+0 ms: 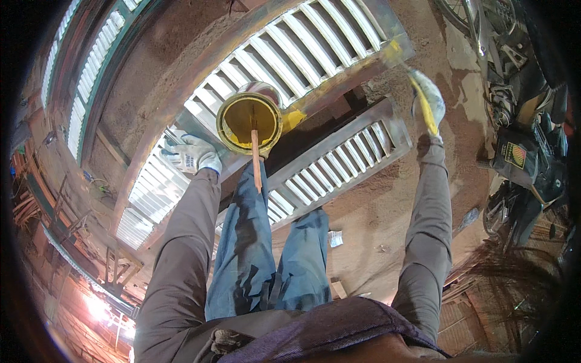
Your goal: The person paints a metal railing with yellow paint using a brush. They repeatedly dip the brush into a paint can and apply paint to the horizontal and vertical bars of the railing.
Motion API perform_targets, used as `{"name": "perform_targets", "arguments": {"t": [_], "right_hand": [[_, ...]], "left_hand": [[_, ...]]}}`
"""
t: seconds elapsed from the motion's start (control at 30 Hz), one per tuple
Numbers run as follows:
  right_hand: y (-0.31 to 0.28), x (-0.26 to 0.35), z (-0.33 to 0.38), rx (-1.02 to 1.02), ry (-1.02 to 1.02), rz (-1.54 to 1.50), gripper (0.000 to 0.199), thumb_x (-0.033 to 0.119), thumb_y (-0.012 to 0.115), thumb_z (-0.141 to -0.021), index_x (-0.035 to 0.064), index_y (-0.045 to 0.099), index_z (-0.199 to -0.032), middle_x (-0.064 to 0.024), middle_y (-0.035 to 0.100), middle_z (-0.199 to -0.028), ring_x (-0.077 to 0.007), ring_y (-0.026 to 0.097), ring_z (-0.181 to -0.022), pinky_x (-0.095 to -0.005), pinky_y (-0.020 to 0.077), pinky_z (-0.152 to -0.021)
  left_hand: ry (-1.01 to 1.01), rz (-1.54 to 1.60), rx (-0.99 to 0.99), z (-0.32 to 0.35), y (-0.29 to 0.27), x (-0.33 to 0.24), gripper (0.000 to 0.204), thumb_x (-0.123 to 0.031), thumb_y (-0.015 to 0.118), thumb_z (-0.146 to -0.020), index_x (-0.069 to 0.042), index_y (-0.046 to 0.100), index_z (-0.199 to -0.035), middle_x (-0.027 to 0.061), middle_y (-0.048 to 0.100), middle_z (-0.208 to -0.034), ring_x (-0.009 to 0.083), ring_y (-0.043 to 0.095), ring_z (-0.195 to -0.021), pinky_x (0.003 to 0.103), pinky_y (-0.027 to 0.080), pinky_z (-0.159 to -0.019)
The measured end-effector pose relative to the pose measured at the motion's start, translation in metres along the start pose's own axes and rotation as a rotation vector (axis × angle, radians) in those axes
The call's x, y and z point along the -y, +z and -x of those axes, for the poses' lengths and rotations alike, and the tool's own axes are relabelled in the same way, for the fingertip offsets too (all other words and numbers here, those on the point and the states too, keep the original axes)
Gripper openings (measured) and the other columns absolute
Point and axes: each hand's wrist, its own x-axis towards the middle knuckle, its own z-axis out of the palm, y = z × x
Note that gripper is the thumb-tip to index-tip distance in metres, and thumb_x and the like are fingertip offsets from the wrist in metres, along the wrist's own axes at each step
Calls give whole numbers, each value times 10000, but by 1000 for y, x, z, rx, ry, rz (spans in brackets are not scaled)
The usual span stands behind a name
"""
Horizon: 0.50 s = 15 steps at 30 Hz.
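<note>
A long metal louvered panel (290, 51) with whitish slats slants across the view in front of me. My left hand (193, 154), in a pale work glove, lies on its slats with the fingers stretched out, left of a paint can (221, 124). Yellow paint coats the inside of the can, and a wooden stick (256, 160) leans out over its near rim. My gloved right hand (431, 100) is closed around a paintbrush (425, 109), seen as a yellow strip along the glove. Its blurred tip is by a yellow patch at the panel's right corner.
A second, narrower louvered panel (330, 166) lies nearer, next to my legs. More slatted frames (97, 78) stand at the far left. A motorcycle (526, 151) is at the right, and a bright light (97, 307) glows at the lower left.
</note>
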Motion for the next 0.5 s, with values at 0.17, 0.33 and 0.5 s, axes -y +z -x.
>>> {"name": "perform_targets", "arguments": {"t": [0.17, 0.33, 0.5], "right_hand": [[32, 20, -2, -17, 215, 73, 334, 273, 577, -887, 156, 689, -1180, -72, 668, -1206, -259, 628, -1107, -345, 477, -973], [29, 54, 25, 201, 203, -115, 355, 63, 601, -848, 168, 689, -1176, -55, 669, -1208, -233, 627, -1112, -333, 463, -1008], [25, 41, 36, -114, 413, -187, 313, 153, 540, -970, 29, 614, -1247, -115, 634, -1257, -236, 574, -1207, -329, 409, -1037]], "left_hand": [[112, -112, -45, 0, 7, 5, 627, -376, 485, -944, 47, 379, -1396, 299, 400, -1403, 447, 412, -1283, 481, 341, -1082], [106, -33, 19, -2, -5, 5, 646, -377, 484, -931, 44, 369, -1407, 306, 369, -1428, 440, 363, -1331, 485, 283, -1120], [104, -119, -7, 1, -5, -5, 597, -361, 468, -947, 37, 397, -1386, 301, 417, -1395, 449, 430, -1271, 489, 345, -1074]]}}
